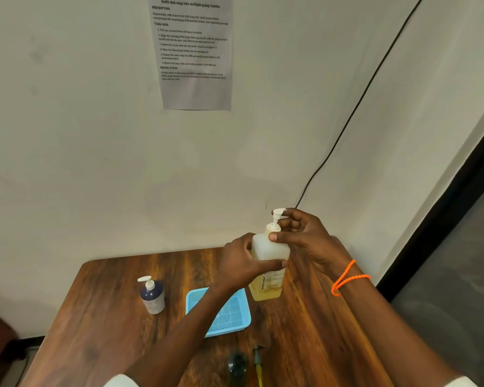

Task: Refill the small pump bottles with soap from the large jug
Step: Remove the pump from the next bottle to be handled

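A translucent pump bottle [268, 277] with yellow soap in its lower part stands on the wooden table [109, 317]. My left hand [243, 263] wraps around its body. My right hand [305, 236] pinches the white pump head [277, 219] at the collar, fingers curled by the nozzle. A small dark blue pump bottle [152, 296] with a white pump stands alone at the left. A dark bottle [236, 364] lies near the front edge, with what looks like a loose pump tube [258, 364] beside it. No large jug is visible.
A light blue mesh tray [227, 317] lies on the table under my left forearm. The table backs against a pale wall with a printed task sheet [193, 51] and a black cable [361, 101]. A dark frame runs down the right.
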